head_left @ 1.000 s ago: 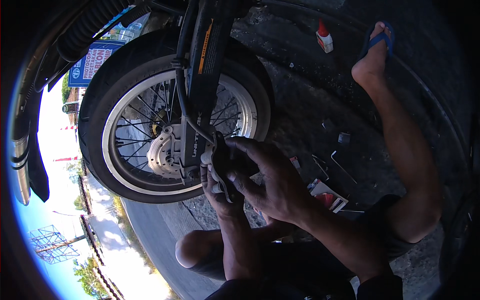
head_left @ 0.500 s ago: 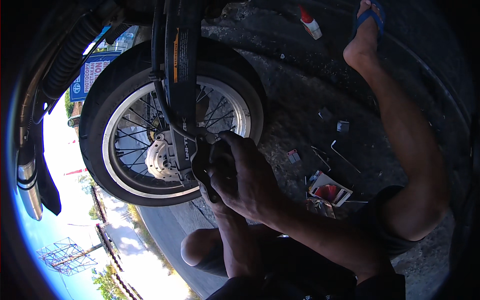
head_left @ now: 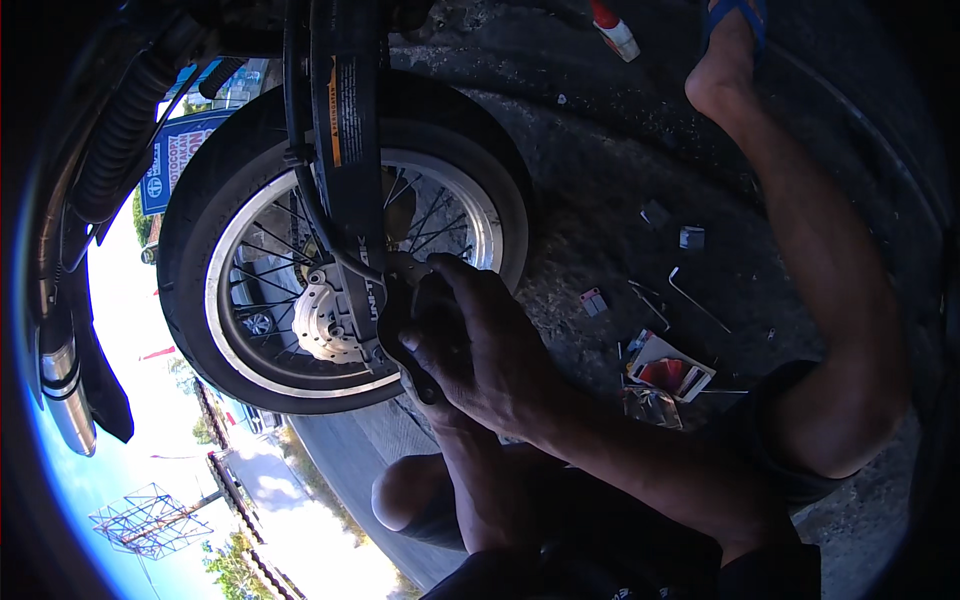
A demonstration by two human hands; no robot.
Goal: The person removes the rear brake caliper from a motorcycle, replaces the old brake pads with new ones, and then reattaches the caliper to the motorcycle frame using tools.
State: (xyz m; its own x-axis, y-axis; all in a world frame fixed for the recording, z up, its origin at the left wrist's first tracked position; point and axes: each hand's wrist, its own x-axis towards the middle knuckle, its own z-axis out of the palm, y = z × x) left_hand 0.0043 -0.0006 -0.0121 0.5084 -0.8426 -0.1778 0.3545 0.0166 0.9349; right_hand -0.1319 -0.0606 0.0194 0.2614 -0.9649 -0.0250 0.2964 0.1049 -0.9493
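My right hand [head_left: 490, 365] wraps round a dark metal brake caliper [head_left: 395, 325], thumb across it and index finger at its upper part. My left hand [head_left: 440, 420] holds the caliper from behind and below, its fingers largely hidden. A black hose [head_left: 330, 235] runs down to the caliper along the swingarm [head_left: 345, 120]. The caliper is in front of the swingarm, beside the spoked wheel [head_left: 190, 250] and its silver brake disc [head_left: 320, 335].
On the dark ground lie hex keys [head_left: 700, 300], small pads [head_left: 592, 300], a metal piece [head_left: 690, 237], red-and-white packaging [head_left: 668, 365] and a red-capped bottle [head_left: 615, 35]. My bent leg [head_left: 830, 300] borders the right; an exhaust pipe [head_left: 68, 400] is at left.
The caliper in my two hands has shifted leftward and turned, so its silver cylinders no longer show. My right hand has followed it left. The whole view has shifted slightly.
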